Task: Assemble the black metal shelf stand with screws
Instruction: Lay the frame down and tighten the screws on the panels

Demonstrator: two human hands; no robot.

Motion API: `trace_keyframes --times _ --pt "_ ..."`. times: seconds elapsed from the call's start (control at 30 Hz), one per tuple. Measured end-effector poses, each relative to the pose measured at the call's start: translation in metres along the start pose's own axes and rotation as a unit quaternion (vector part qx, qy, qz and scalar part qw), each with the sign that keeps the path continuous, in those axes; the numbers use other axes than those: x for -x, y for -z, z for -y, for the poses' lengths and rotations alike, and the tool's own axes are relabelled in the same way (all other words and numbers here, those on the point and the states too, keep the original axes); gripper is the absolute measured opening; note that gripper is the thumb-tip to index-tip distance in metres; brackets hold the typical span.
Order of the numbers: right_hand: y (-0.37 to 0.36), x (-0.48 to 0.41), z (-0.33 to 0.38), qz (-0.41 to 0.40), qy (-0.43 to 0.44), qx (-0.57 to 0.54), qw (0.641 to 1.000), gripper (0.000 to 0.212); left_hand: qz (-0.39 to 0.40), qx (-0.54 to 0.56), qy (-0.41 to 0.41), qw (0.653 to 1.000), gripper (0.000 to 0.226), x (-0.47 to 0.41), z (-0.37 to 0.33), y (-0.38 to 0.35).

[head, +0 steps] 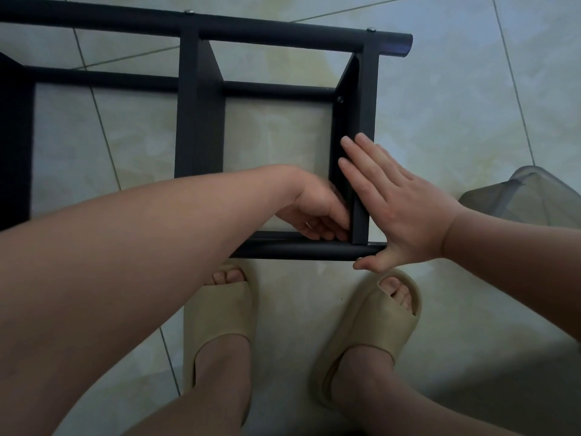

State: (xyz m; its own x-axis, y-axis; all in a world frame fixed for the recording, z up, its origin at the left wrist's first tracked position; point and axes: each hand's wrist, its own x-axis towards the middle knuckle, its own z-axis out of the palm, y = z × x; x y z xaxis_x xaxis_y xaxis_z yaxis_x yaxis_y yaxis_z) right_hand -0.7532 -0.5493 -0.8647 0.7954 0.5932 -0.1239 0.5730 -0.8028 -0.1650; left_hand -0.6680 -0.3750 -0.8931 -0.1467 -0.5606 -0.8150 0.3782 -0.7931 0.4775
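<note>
The right hand (399,202) lies spread flat, fingers straight against the outer face of a flat matte-black crossbar (361,121), thumb under the round tube (298,248) by a silver screw (359,259). The left hand (317,212) curls inside that corner; whether its grip pinches anything cannot be told. The black metal shelf stand (198,121) lies on glossy floor tiles (471,105), filling the frame's upper left and centre.

Dim, flat indoor light, soft shadows, wide-angle bending at edges, slightly soft focus
</note>
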Motion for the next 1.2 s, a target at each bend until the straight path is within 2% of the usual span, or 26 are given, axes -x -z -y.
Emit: trace_keyframes --times 0.47,0.67,1.03,1.2 --pt "-0.0005 -0.0002 -0.0004 0.000 -0.001 0.000 1.000 0.132 0.022 0.036 0.007 0.999 0.017 -0.0014 -0.0045 0.0018" --pt "-0.0006 0.0000 0.0001 0.000 0.000 0.006 1.000 0.132 0.014 0.014 0.005 1.000 0.008 -0.0032 -0.0005 0.0035" --pt "0.0001 -0.0001 0.0002 0.000 0.000 0.006 1.000 0.131 0.028 0.082 0.013 0.996 0.018 -0.0051 -0.0007 0.0008" --pt "-0.0008 -0.0003 0.0000 -0.004 0.001 0.005 1.000 0.132 0.034 0.062 0.035 0.997 0.014 -0.0028 -0.0017 0.0013"
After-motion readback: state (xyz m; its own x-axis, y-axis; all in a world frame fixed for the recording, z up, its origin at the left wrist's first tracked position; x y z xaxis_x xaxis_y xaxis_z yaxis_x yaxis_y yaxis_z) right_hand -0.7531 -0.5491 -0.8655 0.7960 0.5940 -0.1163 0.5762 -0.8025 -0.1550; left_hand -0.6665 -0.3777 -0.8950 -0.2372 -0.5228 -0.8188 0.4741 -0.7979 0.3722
